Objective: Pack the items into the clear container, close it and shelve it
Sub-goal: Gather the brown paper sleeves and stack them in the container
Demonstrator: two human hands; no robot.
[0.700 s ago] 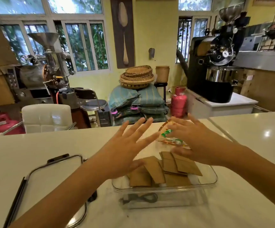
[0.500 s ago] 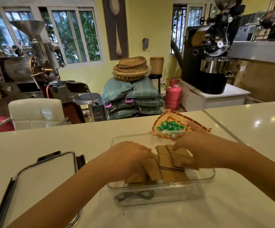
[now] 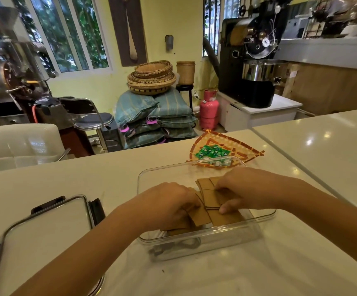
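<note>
Hands inside my clear container (image 3: 143,180): left hand (image 3: 169,205) and right hand (image 3: 243,190) pinch brown cards (image 3: 207,197) at its near rim. Lid (image 3: 45,227) lies left; bare surface (image 3: 258,270) surrounds them.

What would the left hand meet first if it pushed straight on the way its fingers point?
Probably the right hand, across the brown packets that the left hand already touches; depth is unclear.

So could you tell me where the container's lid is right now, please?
In the head view the lid lies flat on the white counter at lower left, apart from the clear container and left of the left hand.
</note>
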